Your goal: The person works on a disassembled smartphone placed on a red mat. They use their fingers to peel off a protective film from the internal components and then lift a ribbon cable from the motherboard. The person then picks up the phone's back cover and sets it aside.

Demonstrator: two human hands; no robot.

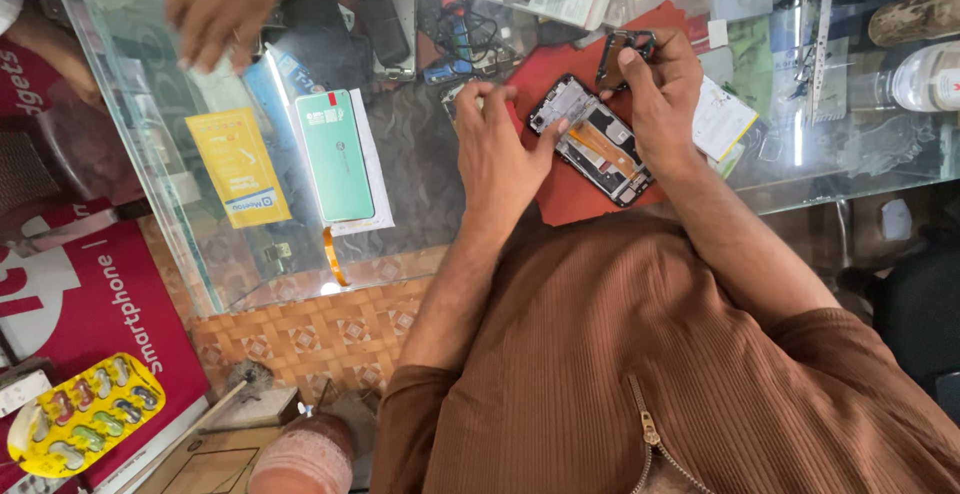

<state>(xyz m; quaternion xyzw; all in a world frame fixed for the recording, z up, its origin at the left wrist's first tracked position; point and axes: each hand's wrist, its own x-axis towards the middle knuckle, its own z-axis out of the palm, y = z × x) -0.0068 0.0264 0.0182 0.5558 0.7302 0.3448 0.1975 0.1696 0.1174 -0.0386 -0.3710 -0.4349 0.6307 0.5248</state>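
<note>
An opened black phone (598, 144) with its back removed lies on a red mat (565, 199) on the glass counter (420, 184); its circuit board and an orange ribbon cable are exposed. My left hand (495, 149) rests beside it with the fingers curled and the thumb pressed against the phone's near corner, steadying it. Just above the phone's far end, my right hand (662, 89) pinches a small black plastic frame piece (618, 54).
Another person's hand (222, 4) hovers over the counter's far left. A green phone panel (336, 154) on white paper and a yellow packet (238, 166) lie left of me. Cables and phones clutter the back, a bottle (920, 79) stands right, and a yellow blister tray (85, 429) sits below.
</note>
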